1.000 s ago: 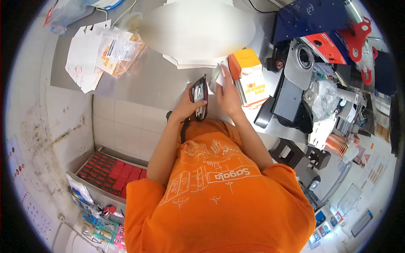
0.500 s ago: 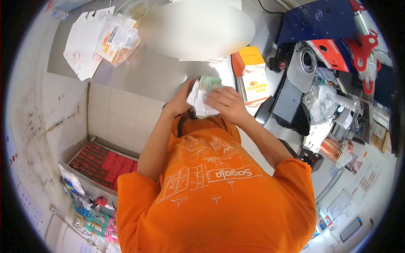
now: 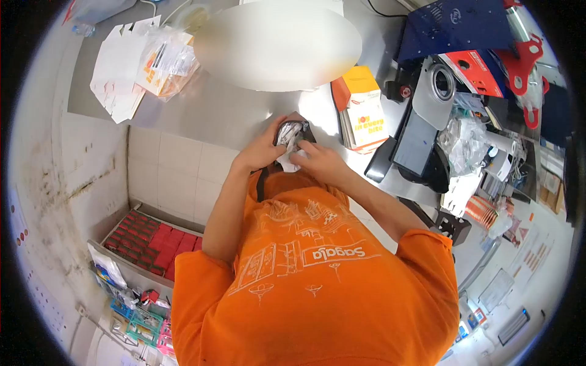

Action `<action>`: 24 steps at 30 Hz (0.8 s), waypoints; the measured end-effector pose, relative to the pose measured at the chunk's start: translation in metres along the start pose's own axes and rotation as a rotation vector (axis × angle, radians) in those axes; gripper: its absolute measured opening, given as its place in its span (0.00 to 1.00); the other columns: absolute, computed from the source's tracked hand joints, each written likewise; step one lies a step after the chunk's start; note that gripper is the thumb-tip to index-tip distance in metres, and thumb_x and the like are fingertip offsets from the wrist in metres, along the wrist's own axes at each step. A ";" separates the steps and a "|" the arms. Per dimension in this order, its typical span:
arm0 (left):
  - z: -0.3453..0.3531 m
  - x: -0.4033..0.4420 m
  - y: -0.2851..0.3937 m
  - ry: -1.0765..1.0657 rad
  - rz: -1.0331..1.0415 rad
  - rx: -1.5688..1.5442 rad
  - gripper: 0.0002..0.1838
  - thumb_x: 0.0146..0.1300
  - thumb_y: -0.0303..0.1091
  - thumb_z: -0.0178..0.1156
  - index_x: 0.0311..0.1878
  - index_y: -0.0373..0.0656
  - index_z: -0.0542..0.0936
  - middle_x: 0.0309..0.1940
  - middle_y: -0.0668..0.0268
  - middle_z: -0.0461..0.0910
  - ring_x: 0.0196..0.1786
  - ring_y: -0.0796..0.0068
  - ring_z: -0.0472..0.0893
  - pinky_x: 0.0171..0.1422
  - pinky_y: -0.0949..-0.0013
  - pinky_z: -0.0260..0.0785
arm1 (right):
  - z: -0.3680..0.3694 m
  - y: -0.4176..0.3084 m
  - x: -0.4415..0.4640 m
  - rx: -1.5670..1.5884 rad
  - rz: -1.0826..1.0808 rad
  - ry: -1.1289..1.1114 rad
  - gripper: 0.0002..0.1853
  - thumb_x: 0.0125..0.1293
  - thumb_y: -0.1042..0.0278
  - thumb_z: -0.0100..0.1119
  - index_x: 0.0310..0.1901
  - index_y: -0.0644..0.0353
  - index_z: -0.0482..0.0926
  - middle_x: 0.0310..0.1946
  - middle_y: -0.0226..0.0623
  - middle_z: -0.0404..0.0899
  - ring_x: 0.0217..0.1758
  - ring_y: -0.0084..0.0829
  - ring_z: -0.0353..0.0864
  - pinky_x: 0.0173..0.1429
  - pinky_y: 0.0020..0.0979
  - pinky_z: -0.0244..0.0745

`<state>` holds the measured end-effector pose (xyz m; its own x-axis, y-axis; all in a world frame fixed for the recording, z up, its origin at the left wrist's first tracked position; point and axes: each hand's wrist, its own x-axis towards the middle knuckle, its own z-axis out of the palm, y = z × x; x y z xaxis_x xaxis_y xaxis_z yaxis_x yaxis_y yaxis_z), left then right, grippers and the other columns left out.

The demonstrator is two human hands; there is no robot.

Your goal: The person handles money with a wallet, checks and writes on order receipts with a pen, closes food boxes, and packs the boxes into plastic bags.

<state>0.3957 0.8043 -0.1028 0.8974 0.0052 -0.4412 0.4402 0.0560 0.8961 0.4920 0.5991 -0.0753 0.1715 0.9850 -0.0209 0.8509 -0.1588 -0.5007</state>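
Close to my chest, my left hand (image 3: pixel 260 151) is wrapped round the side of a dark, wallet-like pouch (image 3: pixel 306 126), its mouth open towards me. White and greyish paper slips (image 3: pixel 292 131) fill the pouch. My right hand (image 3: pixel 321 163) pinches a crumpled white paper (image 3: pixel 288 163) at the near side of the opening. No green note shows now; whether it lies among the slips I cannot tell.
Beyond the hands is a steel counter (image 3: pixel 232 116). It bears flattened white boxes (image 3: pixel 116 73), a plastic-wrapped packet (image 3: pixel 163 61), yellow-orange cartons (image 3: pixel 364 116) and a dark-screened device (image 3: pixel 416 145). A blurred oval covers the top middle. Red packs (image 3: pixel 162 244) fill a crate at lower left.
The green note and white papers held up before are out of sight or lowered. The dark pouch now shows open, and my right hand has moved slightly towards me at its opening.
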 end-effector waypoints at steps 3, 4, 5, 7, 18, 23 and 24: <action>0.010 0.004 -0.001 -0.010 0.010 -0.008 0.43 0.58 0.23 0.57 0.78 0.38 0.53 0.69 0.50 0.67 0.70 0.61 0.70 0.74 0.65 0.61 | -0.004 -0.006 0.010 -0.110 0.090 -0.208 0.11 0.59 0.68 0.58 0.43 0.51 0.82 0.48 0.36 0.78 0.41 0.37 0.82 0.37 0.39 0.80; 0.013 0.004 -0.002 -0.014 0.013 -0.030 0.43 0.57 0.23 0.56 0.78 0.38 0.53 0.69 0.50 0.67 0.70 0.60 0.69 0.74 0.65 0.61 | -0.001 -0.009 0.016 -0.176 0.110 -0.260 0.10 0.59 0.67 0.58 0.42 0.53 0.83 0.47 0.35 0.78 0.41 0.36 0.82 0.38 0.39 0.80; 0.015 0.005 -0.005 -0.011 -0.011 -0.070 0.44 0.56 0.22 0.57 0.78 0.39 0.54 0.69 0.51 0.68 0.70 0.61 0.69 0.74 0.65 0.61 | 0.000 -0.013 0.019 -0.242 0.130 -0.313 0.09 0.60 0.66 0.58 0.40 0.55 0.84 0.45 0.35 0.79 0.41 0.36 0.81 0.40 0.40 0.80; 0.018 0.010 -0.013 0.005 -0.052 -0.144 0.44 0.54 0.20 0.57 0.77 0.41 0.55 0.67 0.53 0.69 0.70 0.62 0.68 0.75 0.63 0.59 | -0.005 -0.017 0.024 -0.325 0.147 -0.341 0.10 0.60 0.64 0.58 0.39 0.57 0.85 0.45 0.35 0.80 0.44 0.36 0.80 0.45 0.42 0.78; 0.034 0.002 -0.040 0.140 0.045 -0.094 0.56 0.48 0.26 0.67 0.79 0.41 0.46 0.73 0.49 0.61 0.74 0.58 0.64 0.77 0.63 0.57 | 0.007 0.028 0.031 0.402 0.286 -0.421 0.10 0.62 0.75 0.56 0.42 0.71 0.80 0.49 0.53 0.79 0.52 0.53 0.79 0.55 0.45 0.74; 0.036 0.004 -0.060 0.154 0.127 -0.144 0.56 0.48 0.24 0.67 0.79 0.41 0.45 0.74 0.51 0.59 0.75 0.58 0.62 0.78 0.62 0.57 | 0.004 0.012 0.020 0.468 0.510 0.293 0.15 0.60 0.69 0.69 0.43 0.66 0.75 0.41 0.43 0.78 0.38 0.41 0.79 0.45 0.37 0.76; 0.036 0.004 -0.053 0.155 0.125 -0.187 0.56 0.48 0.25 0.67 0.79 0.40 0.45 0.73 0.50 0.59 0.75 0.57 0.62 0.77 0.61 0.57 | 0.006 0.012 0.021 0.494 0.629 0.412 0.16 0.60 0.68 0.70 0.43 0.65 0.74 0.39 0.40 0.77 0.36 0.38 0.78 0.44 0.36 0.75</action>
<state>0.3765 0.7655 -0.1502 0.9229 0.1752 -0.3428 0.3006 0.2283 0.9260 0.5029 0.6188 -0.0868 0.7791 0.6080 -0.1529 0.2449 -0.5196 -0.8186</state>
